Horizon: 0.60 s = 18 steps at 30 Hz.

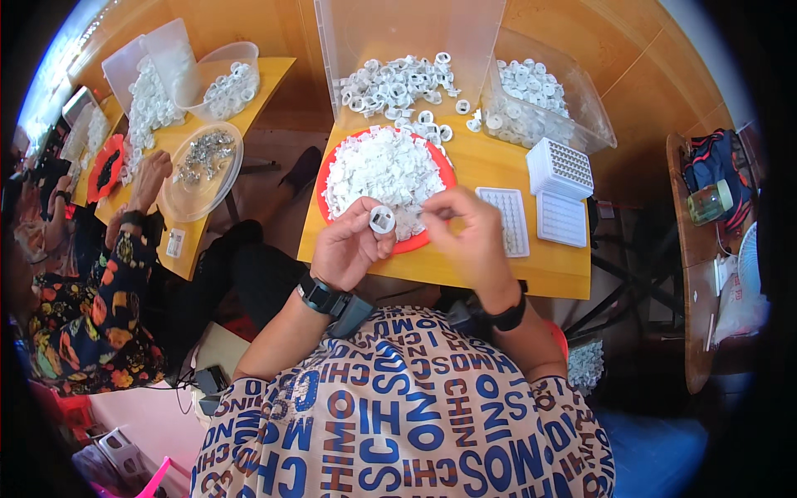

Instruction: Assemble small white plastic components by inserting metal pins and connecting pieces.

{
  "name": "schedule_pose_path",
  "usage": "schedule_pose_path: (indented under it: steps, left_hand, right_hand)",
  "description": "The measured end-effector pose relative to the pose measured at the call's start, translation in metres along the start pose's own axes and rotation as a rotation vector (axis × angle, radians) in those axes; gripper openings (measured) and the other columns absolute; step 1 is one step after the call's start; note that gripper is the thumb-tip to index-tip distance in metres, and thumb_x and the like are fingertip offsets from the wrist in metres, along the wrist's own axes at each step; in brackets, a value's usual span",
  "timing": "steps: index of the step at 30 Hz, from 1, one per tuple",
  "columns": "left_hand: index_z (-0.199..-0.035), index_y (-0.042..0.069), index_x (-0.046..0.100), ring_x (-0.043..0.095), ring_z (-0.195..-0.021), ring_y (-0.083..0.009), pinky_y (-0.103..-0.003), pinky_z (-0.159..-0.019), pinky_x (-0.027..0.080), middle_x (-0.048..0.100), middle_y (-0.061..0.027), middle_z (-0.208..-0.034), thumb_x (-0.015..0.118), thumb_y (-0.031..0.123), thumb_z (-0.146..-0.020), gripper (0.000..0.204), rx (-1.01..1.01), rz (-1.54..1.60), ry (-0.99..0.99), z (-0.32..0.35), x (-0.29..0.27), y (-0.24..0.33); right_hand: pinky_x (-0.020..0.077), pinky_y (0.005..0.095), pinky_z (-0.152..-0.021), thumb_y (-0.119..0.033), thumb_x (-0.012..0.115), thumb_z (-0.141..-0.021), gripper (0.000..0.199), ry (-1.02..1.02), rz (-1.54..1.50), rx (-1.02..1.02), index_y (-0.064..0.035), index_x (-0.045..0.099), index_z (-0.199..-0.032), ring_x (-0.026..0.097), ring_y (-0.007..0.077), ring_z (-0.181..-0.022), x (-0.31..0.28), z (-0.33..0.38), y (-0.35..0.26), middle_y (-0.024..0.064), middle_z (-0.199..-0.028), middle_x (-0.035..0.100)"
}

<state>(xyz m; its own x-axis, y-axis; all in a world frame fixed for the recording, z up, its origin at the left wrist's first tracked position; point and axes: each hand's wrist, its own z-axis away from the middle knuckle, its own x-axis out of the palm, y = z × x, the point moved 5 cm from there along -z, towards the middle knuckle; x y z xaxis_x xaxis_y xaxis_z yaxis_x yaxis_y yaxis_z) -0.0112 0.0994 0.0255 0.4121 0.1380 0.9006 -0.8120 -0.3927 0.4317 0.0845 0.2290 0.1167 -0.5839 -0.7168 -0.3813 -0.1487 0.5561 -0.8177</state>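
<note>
My left hand [342, 253] is closed, holding a small white round plastic part [383, 219] with a dark square opening between thumb and fingers. To its right, my right hand [471, 241] is slightly blurred, with its thumb and fingertips pinched together. Whatever they hold, if anything, is too small to make out. Both hands are over the near edge of a red basin [446, 173] heaped with small white plastic pieces [382, 170]. Beyond the basin, many similar round parts [394, 83] lie in a loose pile by an upright clear plastic bin [415, 29].
A clear tub [594, 124] of white parts stands far right. Stacked white trays [560, 168] and a single tray [508, 217] lie nearer. At left, a co-worker's hand [151, 178] is beside a clear lid [178, 195] with small metal pieces. A wooden stool [697, 315] is at right.
</note>
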Motion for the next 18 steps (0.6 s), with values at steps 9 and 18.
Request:
schedule_pose_path:
  steps: [9, 18]
  left_hand:
    - [-0.105, 0.005, 0.050, 0.062, -0.074, -0.0165, -0.027, -0.070, 0.050, 0.062, -0.0075, -0.088, 0.055, 0.019, -0.094, 0.018, 0.037, -0.124, 0.080, 0.007, 0.004, -0.001]
    - [-0.103, 0.004, 0.052, 0.059, -0.073, -0.0136, -0.024, -0.065, 0.047, 0.061, -0.0066, -0.086, 0.058, 0.017, -0.093, 0.018, 0.031, -0.289, 0.043, 0.010, 0.007, 0.000]
  right_hand:
    - [0.0489, 0.0399, -0.068, 0.000, 0.064, -0.075, 0.015, -0.080, 0.297, -0.256, -0.0039, 0.058, -0.088, 0.059, 0.0307, -0.078, 0.038, 0.009, -0.025, 0.0112, -0.082, 0.060]
    - [0.0482, 0.0309, -0.060, 0.004, 0.062, -0.077, 0.009, -0.182, -0.021, 0.049, -0.0012, 0.057, -0.083, 0.062, 0.0209, -0.069, 0.032, 0.006, -0.014, 0.0088, -0.075, 0.060]
